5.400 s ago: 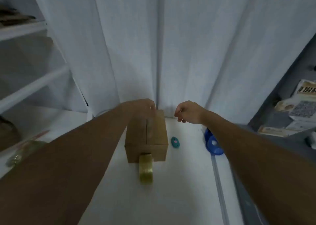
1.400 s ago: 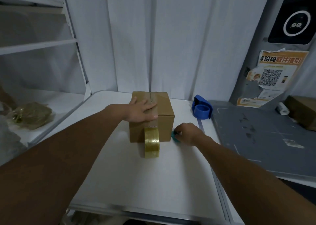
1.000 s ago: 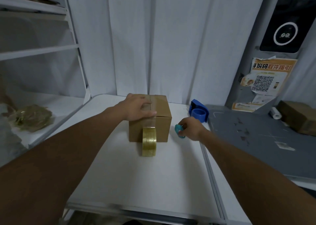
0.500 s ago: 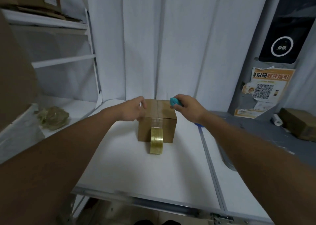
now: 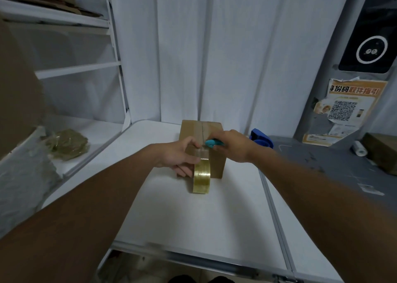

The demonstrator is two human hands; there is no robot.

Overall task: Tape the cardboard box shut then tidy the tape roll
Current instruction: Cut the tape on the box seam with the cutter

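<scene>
A small brown cardboard box (image 5: 211, 127) stands on the white table (image 5: 193, 216), its top flaps closed with clear tape along the seam. A yellowish clear tape roll (image 5: 201, 178) stands on edge against the box's near face, a strip running from it up to the top edge. My left hand (image 5: 179, 157) pinches that strip at the box's front upper edge. My right hand (image 5: 233, 145) holds a small teal cutter (image 5: 211, 143), its tip at the tape beside my left fingers.
A blue tape dispenser (image 5: 261, 137) sits behind my right hand at the edge of a grey cutting mat (image 5: 333, 171). White shelves (image 5: 64, 72) stand on the left with a crumpled plastic bag (image 5: 64, 144). Another brown box (image 5: 382, 151) lies far right.
My right hand picked the teal cutter up from the table and brought it to the box's front top edge. My left hand slid from the box top to pinch the tape strip.
</scene>
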